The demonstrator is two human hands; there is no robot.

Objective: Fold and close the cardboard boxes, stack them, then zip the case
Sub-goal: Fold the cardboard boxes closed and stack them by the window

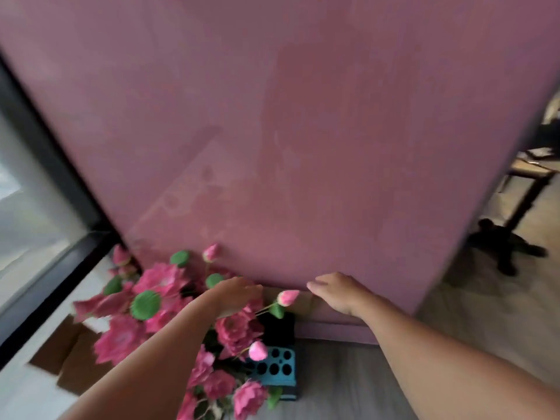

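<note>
Reaching fwd: left hand (235,294) & right hand (338,291), fingers straight.

No legible text, label, brand, number or sign appears anywhere in the view. The pink wall (303,116) carries only a faint pale reflection, above the pink flowers (157,298); its marks are too blurred to read as characters.

Soft daylight enters from the window (27,189) at left; the whole frame is motion-blurred, edges bowed.
</note>
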